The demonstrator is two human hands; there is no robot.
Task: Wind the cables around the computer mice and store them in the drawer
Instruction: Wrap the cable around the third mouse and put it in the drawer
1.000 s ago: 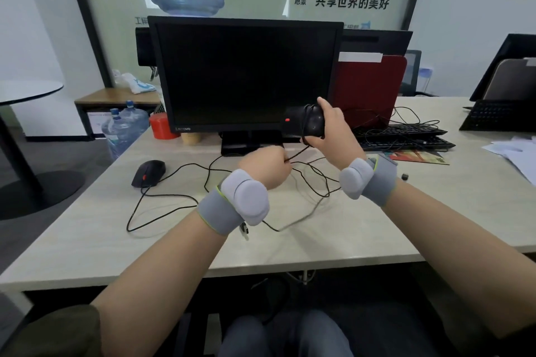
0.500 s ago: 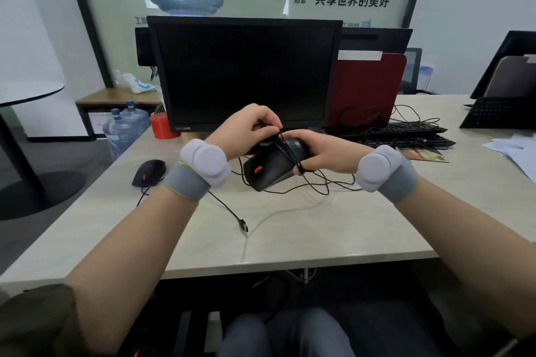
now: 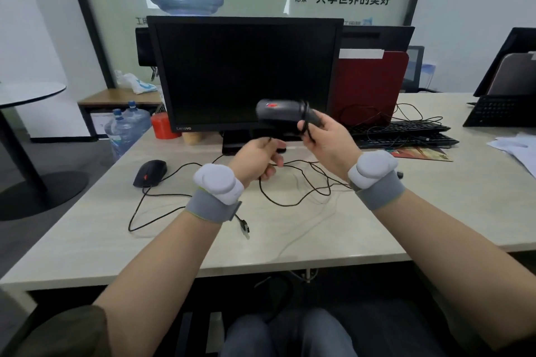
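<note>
At frame centre, my right hand [image 3: 327,139] grips a black mouse [image 3: 282,114] raised before the monitor [image 3: 243,72], a few cable turns around it. My left hand [image 3: 256,159], below it, is closed on the slack cable [image 3: 293,182]. A second mouse [image 3: 150,172] lies on the bench [image 3: 435,211], centre left.

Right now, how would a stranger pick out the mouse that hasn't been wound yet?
Find the black monitor at the middle of the desk. Below its left corner, beside the red cup, a black mouse lies flat on the desk. Unlike the held mouse in the right hand, nothing touches it, and its cable trails loose toward the desk edge.
</note>
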